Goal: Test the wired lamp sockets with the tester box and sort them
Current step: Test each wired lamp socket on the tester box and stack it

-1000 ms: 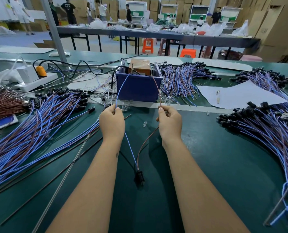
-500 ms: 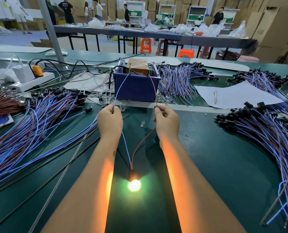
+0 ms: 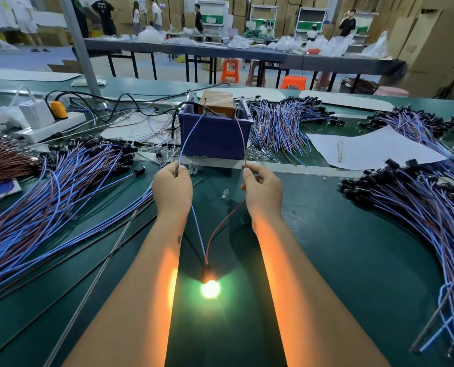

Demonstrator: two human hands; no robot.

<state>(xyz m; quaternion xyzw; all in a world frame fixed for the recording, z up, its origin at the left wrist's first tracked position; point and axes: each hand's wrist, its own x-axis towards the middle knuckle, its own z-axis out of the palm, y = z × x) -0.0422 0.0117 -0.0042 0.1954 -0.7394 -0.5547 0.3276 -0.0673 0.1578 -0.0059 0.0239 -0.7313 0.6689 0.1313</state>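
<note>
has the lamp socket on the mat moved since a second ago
Cannot tell. The lamp socket lies about as far below the blue bin as before; the small drift in the picture could be the head camera. What changed: it now glows, lit between the forearms.

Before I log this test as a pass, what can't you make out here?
- Head view: lamp socket washed out by bulb glare.
- Wire tips in the blue box: hidden behind its wall.
- Right pile: cut off by the frame edge.

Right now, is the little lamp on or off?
On. The lamp glows bright between the arms, tinting them orange, while the left hand and right hand pinch its wires.
</note>
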